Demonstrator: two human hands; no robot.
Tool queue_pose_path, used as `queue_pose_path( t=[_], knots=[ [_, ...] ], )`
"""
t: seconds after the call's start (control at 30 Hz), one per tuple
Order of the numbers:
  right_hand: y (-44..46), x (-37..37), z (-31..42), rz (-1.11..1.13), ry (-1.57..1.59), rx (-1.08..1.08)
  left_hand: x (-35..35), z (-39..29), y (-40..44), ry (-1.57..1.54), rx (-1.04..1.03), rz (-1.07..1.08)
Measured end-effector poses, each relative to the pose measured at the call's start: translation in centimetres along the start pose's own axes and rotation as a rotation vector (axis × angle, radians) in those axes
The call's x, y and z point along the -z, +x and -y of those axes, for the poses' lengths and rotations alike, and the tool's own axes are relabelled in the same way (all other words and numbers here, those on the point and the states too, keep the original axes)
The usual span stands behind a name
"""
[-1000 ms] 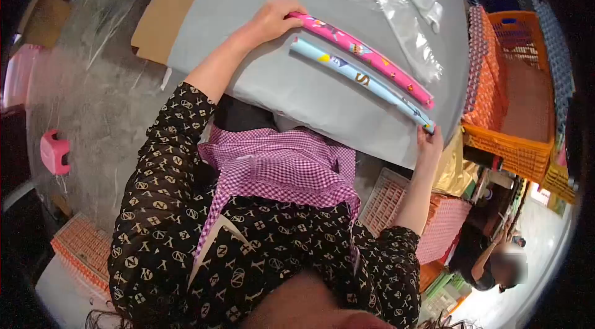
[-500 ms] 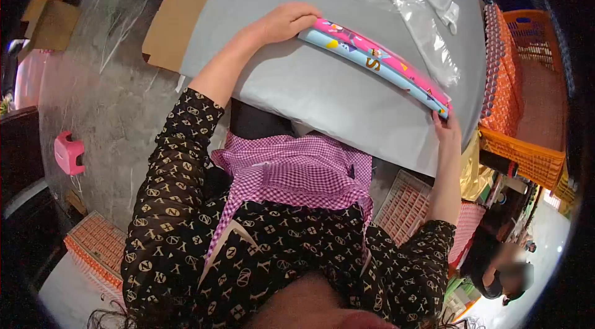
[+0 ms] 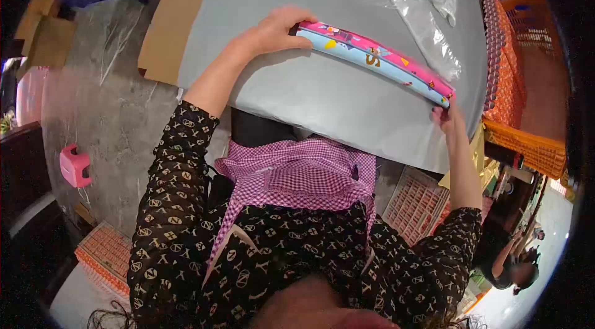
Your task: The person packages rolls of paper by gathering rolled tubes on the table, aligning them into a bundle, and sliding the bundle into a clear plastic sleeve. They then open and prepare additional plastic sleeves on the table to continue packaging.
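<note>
A pink and light-blue printed bundle of wrapping paper rolls (image 3: pixel 378 62) lies slantwise over the grey tabletop (image 3: pixel 279 90). It looks like two rolls side by side, though I cannot tell for certain. My left hand (image 3: pixel 276 32) grips the bundle's left end, thumb on the near side and fingers on the far side. At the lower right end, my right hand (image 3: pixel 452 119) has its fingers curled against the tip, partly hidden by the roll. Clear plastic film (image 3: pixel 421 25) stretches across the table beyond the bundle.
Brown cardboard (image 3: pixel 167 37) sticks out at the table's left edge. To the right stand an orange crate (image 3: pixel 527 149) and a stack of orange-patterned rolls (image 3: pixel 503 81). A pink stool (image 3: pixel 75 166) is on the floor at left. Another person (image 3: pixel 511 267) is at lower right.
My left thumb has come down to the near side of the bundle's end. The right end has shifted slightly upward, and my right forearm has swung outward to the right.
</note>
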State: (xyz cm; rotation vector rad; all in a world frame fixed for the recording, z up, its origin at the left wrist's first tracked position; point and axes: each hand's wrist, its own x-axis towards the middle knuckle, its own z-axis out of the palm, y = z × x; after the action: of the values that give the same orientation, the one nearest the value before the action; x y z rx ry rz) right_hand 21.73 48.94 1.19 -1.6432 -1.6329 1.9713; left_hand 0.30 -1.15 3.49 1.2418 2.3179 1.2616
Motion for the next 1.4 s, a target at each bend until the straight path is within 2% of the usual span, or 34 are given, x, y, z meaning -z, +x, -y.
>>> queue_pose_path(
  t=[0.03, 0.1, 0.13, 0.2, 0.23, 0.27, 0.3, 0.33, 0.43, 0.5, 0.53, 0.57, 0.63, 0.7, 0.77, 0.8, 0.83, 0.87, 0.9, 0.93, 1.0, 1.07, 1.1, 1.17, 1.2, 1.23, 1.3, 1.33, 1.4],
  knots=[
    [-0.1, 0.0, -0.1, -0.01, 0.008, -0.002, 0.0, 0.1, 0.0, -0.031, 0.036, 0.032],
    [-1.1, 0.5, -0.6, 0.124, -0.133, -0.032, -0.8, 0.5, -1.8, -0.108, 0.067, 0.046],
    [3.7, -2.4, 3.0, 0.057, -0.194, -0.071, -0.2, 3.8, 4.2, -0.186, 0.097, 0.053],
    [1.0, -2.0, 1.7, -0.11, -0.269, -0.014, 0.0, 0.2, 2.4, -0.085, 0.15, 0.006],
    [-0.1, -0.8, 1.6, 0.064, -0.146, -0.151, -0.2, -0.2, 1.7, -0.074, 0.141, 0.016],
    [-0.4, 0.0, 0.6, 0.067, -0.145, -0.108, -0.5, -0.2, 0.9, -0.061, 0.136, 0.023],
    [-2.4, -0.4, 0.2, -0.038, -0.181, -0.065, -0.7, -0.6, -0.3, -0.082, 0.153, 0.003],
    [-2.1, 0.1, 0.1, -0.011, -0.178, -0.08, -1.0, -0.2, -0.4, -0.104, 0.179, -0.014],
    [-3.6, 0.5, 0.9, -0.032, -0.208, -0.021, -1.4, 0.7, -0.3, -0.127, 0.074, -0.067],
    [-3.3, 1.6, 1.0, 0.017, -0.202, -0.179, -0.9, -0.8, -0.5, -0.069, 0.144, -0.088],
    [-5.2, 1.6, 1.5, -0.027, -0.218, -0.073, -1.1, 0.0, -0.8, -0.069, 0.123, -0.086],
    [-4.3, 2.9, 1.8, -0.036, -0.208, -0.063, -1.3, 1.1, -0.7, -0.107, 0.074, -0.102],
    [-3.0, 5.6, 2.8, 0.014, 0.02, -0.106, -1.8, 1.9, -0.8, -0.147, 0.015, -0.122],
    [-2.2, 7.2, 4.3, -0.03, 0.014, -0.027, -1.9, 1.6, -1.1, -0.159, 0.059, -0.177],
    [-1.3, 8.3, 6.8, -0.138, -0.036, 0.189, -1.2, 1.2, -1.0, -0.121, 0.064, -0.127],
    [-0.8, 8.8, 8.0, -0.131, -0.037, 0.19, -1.0, 0.6, -1.0, -0.073, 0.089, -0.108],
    [0.0, 9.1, 9.2, -0.163, -0.06, 0.394, -1.0, 0.4, -1.2, -0.025, 0.116, -0.092],
    [1.0, 9.5, 10.6, -0.191, -0.081, 0.602, -1.3, 0.9, -1.2, -0.111, 0.098, -0.113],
    [2.3, 9.9, 12.5, -0.178, -0.083, 0.604, -1.4, 1.0, -1.3, -0.106, 0.106, -0.122],
    [3.9, 10.5, 14.4, -0.257, -0.291, 0.736, -1.3, 0.7, -1.3, -0.1, 0.089, -0.132],
    [7.2, 9.9, 17.6, -0.326, -0.503, 0.873, -2.0, 2.0, -1.8, -0.143, 0.091, -0.147],
    [10.3, 8.8, 20.2, -0.558, -0.656, 1.154, -2.1, 1.1, -1.6, -0.188, 0.102, -0.153],
    [11.8, 8.4, 21.7, -0.552, -0.655, 1.153, -1.9, 0.4, -1.3, -0.241, 0.104, -0.154],
    [14.1, 7.1, 24.7, -0.739, -0.941, 0.904, -1.5, -0.5, -1.2, -0.192, 0.18, -0.149],
    [15.1, 6.4, 25.4, -0.825, -0.948, 0.995, -1.3, -0.4, -1.3, -0.086, 0.148, -0.132],
    [15.4, 5.7, 26.5, -0.812, -0.957, 0.992, -1.2, -0.4, -1.2, 0.018, 0.116, -0.11],
    [15.5, 4.1, 28.4, -0.817, -1.068, 0.835, -0.6, -1.0, -0.7, 0.027, 0.126, -0.101],
    [17.1, 3.9, 28.8, -0.801, -1.086, 0.83, 0.0, -1.5, -0.5, 0.079, 0.127, -0.045],
    [20.4, 4.5, 30.1, -0.821, -1.163, 0.942, -0.3, -0.2, -1.7, 0.113, 0.144, 0.001]
  ],
)
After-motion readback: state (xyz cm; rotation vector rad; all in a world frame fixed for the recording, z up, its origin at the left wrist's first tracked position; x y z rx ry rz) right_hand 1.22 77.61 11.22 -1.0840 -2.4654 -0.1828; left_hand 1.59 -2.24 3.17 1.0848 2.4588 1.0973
